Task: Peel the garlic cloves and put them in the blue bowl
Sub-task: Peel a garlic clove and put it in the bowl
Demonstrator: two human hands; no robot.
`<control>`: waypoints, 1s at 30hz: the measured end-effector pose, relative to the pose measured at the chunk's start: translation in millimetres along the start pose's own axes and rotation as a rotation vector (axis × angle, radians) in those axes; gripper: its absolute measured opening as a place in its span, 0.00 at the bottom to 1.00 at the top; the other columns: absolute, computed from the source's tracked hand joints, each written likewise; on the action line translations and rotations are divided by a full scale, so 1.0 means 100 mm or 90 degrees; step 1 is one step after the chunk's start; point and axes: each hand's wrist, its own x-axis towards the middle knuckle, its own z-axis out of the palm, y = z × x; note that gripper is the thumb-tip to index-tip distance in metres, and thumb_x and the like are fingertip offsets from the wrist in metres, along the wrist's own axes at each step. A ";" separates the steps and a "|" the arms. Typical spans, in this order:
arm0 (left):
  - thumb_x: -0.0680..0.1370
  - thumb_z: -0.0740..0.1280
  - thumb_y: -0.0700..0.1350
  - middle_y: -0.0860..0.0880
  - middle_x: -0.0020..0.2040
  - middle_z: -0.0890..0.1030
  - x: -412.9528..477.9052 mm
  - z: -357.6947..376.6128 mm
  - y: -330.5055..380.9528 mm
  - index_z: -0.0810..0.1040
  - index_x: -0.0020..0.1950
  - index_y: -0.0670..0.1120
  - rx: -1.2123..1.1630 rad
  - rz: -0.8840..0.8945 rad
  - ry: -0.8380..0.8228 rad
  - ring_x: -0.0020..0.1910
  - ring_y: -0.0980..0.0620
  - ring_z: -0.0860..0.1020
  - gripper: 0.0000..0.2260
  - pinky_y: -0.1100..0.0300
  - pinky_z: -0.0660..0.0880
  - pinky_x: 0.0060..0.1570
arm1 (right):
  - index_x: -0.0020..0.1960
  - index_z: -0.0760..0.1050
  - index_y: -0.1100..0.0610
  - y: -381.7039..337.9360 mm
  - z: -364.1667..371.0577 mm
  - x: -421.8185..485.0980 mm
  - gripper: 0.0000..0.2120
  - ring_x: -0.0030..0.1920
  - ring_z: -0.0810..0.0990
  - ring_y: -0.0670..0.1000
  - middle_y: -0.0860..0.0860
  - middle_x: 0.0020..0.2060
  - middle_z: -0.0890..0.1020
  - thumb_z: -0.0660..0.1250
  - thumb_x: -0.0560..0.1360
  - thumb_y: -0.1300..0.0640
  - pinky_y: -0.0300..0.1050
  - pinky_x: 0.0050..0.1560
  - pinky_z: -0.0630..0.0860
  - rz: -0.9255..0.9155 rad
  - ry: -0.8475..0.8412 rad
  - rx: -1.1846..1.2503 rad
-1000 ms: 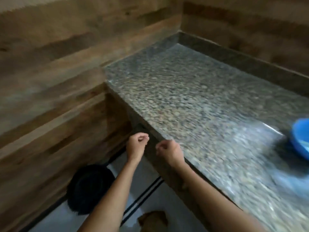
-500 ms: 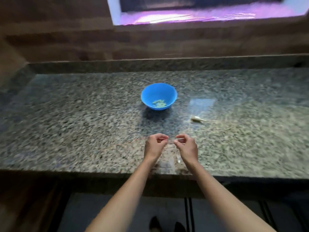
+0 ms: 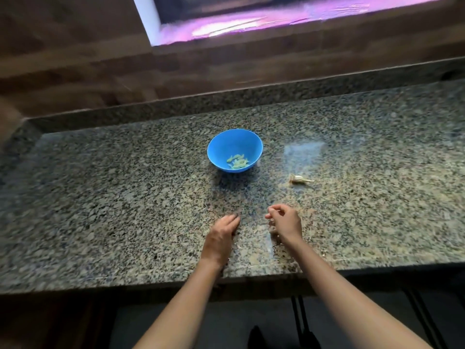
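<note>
The blue bowl (image 3: 226,144) stands mid-counter and holds several peeled, pale green garlic cloves (image 3: 237,161). One unpeeled garlic clove (image 3: 300,179) lies on the granite to the bowl's right. My left hand (image 3: 222,235) rests palm down on the counter in front of the bowl, its fingers fairly straight. My right hand (image 3: 285,221) hovers beside it with curled fingers, thumb and forefinger drawn together. I see nothing between them. The unpeeled clove lies a short way beyond my right hand.
The speckled granite counter (image 3: 113,197) runs the full width, with a raised back lip (image 3: 176,107) under a wooden wall. Above it is a bright window ledge (image 3: 251,23). The counter's front edge (image 3: 125,280) drops to a dark floor.
My view swung from the counter's left end and a black bin on the floor back to the bowl. My left hand uncurled and dropped flat onto the counter, and the hands moved apart.
</note>
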 end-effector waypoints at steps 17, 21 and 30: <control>0.75 0.61 0.33 0.42 0.53 0.82 1.72 -0.38 0.69 0.82 0.54 0.40 -0.227 -0.390 0.211 0.53 0.46 0.80 0.13 0.61 0.72 0.54 | 0.52 0.78 0.53 -0.12 -0.89 0.70 0.07 0.40 0.79 0.52 0.51 0.46 0.80 0.62 0.76 0.59 0.41 0.34 0.73 -0.062 0.163 -0.052; 0.77 0.65 0.41 0.47 0.57 0.80 1.51 0.08 1.35 0.77 0.63 0.46 -0.242 -0.178 0.017 0.51 0.52 0.79 0.14 0.60 0.74 0.55 | 0.65 0.72 0.53 -0.05 -1.04 0.98 0.17 0.57 0.74 0.53 0.54 0.65 0.70 0.58 0.77 0.60 0.44 0.50 0.74 -0.045 0.066 -0.163; 0.71 0.72 0.36 0.47 0.47 0.81 1.44 0.43 1.44 0.81 0.50 0.40 -0.538 -0.315 -0.085 0.47 0.50 0.79 0.09 0.69 0.74 0.43 | 0.55 0.77 0.64 0.02 -1.05 0.98 0.11 0.42 0.78 0.53 0.55 0.41 0.81 0.60 0.78 0.61 0.45 0.44 0.77 0.106 -0.057 0.156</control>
